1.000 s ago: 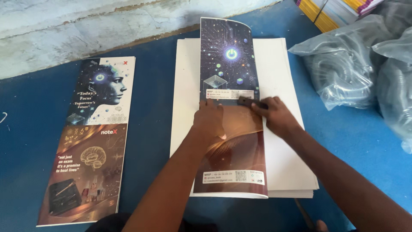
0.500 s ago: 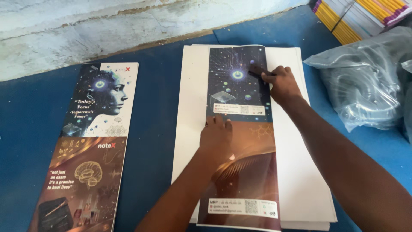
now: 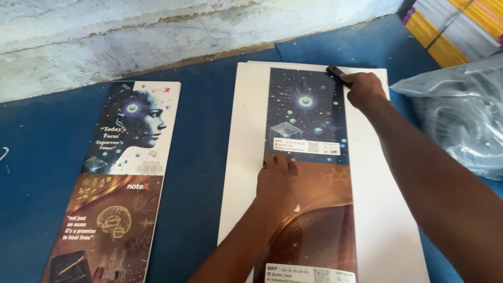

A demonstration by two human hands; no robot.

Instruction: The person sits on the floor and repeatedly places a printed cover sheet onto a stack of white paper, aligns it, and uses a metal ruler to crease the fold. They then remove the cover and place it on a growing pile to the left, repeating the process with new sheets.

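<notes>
Left hand (image 3: 276, 178) lies flat, fingers spread, palm pressing the middle of the long printed cover sheet (image 3: 309, 173); grips nothing. Sheet lies lengthwise on a white board (image 3: 241, 136) on the blue floor (image 3: 204, 105). Right hand (image 3: 367, 89) is closed around a small black tool (image 3: 338, 75) at the sheet's far right corner. Second printed sheet (image 3: 123, 178) lies left of the board, apart. Clear plastic bag (image 3: 461, 120) at right; stacked books (image 3: 456, 29) far right.

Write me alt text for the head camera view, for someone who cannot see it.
A left hand presses flat on a long printed sheet on a white board, while the right hand holds a small black tool at its top corner. Another printed sheet lies left on blue cloth.
</notes>
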